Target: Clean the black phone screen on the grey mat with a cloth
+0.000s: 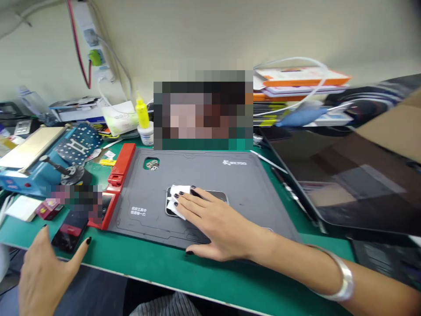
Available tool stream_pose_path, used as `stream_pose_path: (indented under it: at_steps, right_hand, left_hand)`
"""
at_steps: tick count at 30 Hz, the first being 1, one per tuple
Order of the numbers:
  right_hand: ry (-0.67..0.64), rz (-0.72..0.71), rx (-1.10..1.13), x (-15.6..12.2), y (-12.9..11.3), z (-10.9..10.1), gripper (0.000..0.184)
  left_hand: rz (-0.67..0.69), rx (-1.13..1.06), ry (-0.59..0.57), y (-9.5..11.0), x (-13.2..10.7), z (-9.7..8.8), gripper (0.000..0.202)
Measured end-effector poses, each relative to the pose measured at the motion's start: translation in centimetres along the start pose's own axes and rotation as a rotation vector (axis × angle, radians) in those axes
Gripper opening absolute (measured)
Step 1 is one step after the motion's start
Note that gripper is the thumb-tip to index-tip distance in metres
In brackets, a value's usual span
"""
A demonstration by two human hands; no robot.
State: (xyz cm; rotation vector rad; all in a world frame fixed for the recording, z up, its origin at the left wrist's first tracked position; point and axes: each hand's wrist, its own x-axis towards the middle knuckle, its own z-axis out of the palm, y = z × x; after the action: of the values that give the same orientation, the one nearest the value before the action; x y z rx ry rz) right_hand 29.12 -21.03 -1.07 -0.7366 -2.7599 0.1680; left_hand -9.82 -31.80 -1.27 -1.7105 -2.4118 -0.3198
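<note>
Two grips: one on the cloth, one free.
Right grip (213, 221): nearly flat, palm down, fingers slightly spread, pressing the cloth against the phone; dark nail polish on each visible nail.
Left grip (44, 276): open, fingers spread, holding nothing, just beside the second phone, with no contact visible.
Step in hand: apparently wiping or pressing the phone with the cloth; the pictures do not settle which.
Cloth (177, 201): one, white, folded and crumpled, lying on the phone's left end under the right fingertips.
Phone (219, 196): one, dark with a silver edge, lying flat near the middle of the mat, partly hidden by the cloth and hand.
Second phone (69, 230): one, dark with a red mark, lying on the bench beside the mat's front left corner.
Mat (197, 169): one, grey, with a red bar (123, 169) along its left edge.
Bench (184, 274): one, green-topped, crowded with tools and papers.
Bangle (342, 278): one, silver, on the right wrist.
Vise (42, 177): one, blue, left of the mat.
Bottle (142, 112): one, yellow-tipped, behind the mat.
Blower (302, 116): one, blue, at the rear right.
Screen (345, 184): one, large and dark, at the right.
Blurred patches: two, contents unreadable.
</note>
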Motion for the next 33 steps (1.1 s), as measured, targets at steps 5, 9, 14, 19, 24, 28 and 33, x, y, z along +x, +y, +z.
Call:
stream_pose_path:
  at_steps: [5,9,14,19,24,28,33]
  right_hand:
    - [0.017,-0.026,0.017,-0.1,0.0,0.1,0.072]
    - [0.024,-0.025,0.019,-0.1,0.0,0.0,0.070]
    - [0.014,-0.020,0.011,-0.1,0.0,0.0,0.071]
    - [0.030,-0.035,0.008,-0.1,0.0,0.2,0.071]
    - [0.035,-0.044,-0.005,-0.1,-0.1,0.2,0.070]
    - [0.010,-0.031,-0.014,0.0,-0.2,0.0,0.071]
    - [-0.028,-0.014,-0.011,0.1,-0.2,-0.1,0.073]
  left_hand:
    - [-0.071,0.131,-0.091,1.2,-0.1,-1.8,0.093]
    - [-0.055,0.109,-0.053,0.6,0.0,-1.8,0.082]
    - [-0.132,0.001,-0.052,0.9,0.6,-2.3,0.074]
    - [-0.130,-0.015,0.043,0.9,0.7,-2.7,0.067]
    - [-0.046,0.030,0.143,0.9,0.9,-2.4,0.063]
    - [0.071,0.053,0.215,0.5,2.3,-1.6,0.066]
    - [0.201,0.073,0.241,0.6,5.3,-0.2,0.068]
